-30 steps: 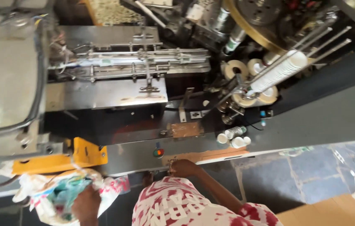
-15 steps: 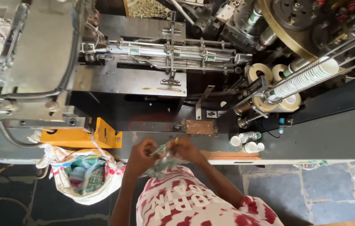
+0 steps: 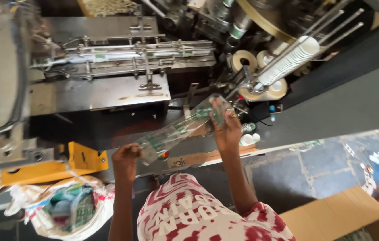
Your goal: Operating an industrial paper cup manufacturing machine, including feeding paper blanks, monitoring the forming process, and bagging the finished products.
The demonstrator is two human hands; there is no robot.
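I hold a long clear plastic sleeve with green print (image 3: 178, 129) stretched slantwise in front of a metal machine. My left hand (image 3: 126, 161) grips its lower end near the machine's front edge. My right hand (image 3: 226, 127) grips its upper end, close below a slanted stack of white paper cups (image 3: 287, 60) lying on metal guide rods. The sleeve looks flat and empty.
Rolls of white paper (image 3: 244, 59) sit beside the cup stack. A yellow bracket (image 3: 53, 165) juts from the machine at the left, above a white bag (image 3: 64, 209) stuffed with printed scraps. A cardboard box (image 3: 332, 216) stands at the lower right on a stone floor.
My hands rose from the bag and my waist. They drew the printed sleeve out long, the right hand going up toward the cup stack.
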